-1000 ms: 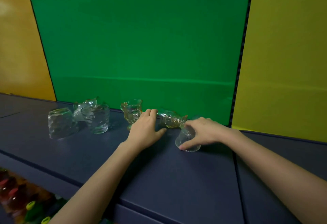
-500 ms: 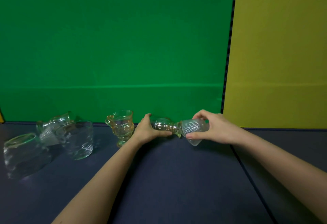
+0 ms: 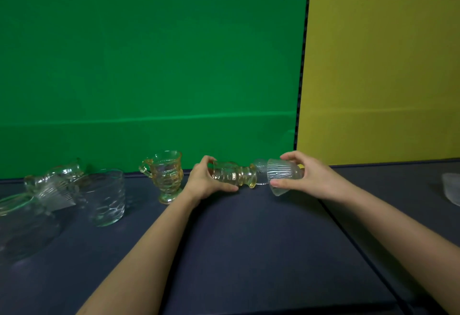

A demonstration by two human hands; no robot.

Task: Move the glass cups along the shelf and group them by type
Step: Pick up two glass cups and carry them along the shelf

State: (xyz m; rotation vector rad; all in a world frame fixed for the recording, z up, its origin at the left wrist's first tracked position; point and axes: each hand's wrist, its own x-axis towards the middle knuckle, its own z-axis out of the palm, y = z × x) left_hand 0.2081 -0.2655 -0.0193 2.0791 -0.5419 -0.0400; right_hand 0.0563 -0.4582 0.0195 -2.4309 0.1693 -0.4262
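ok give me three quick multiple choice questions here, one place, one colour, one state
1. Relative to the left hand, the upright handled cup stands: A) to its right B) to its left C) on top of it
2. The tipped cup in the left hand is: A) blue B) red C) amber
3. The ribbed cup in the right hand is: A) held sideways B) standing upright C) shattered
B: it sits left of that hand. C: its glass is yellowish. A: it lies sideways in that hand.
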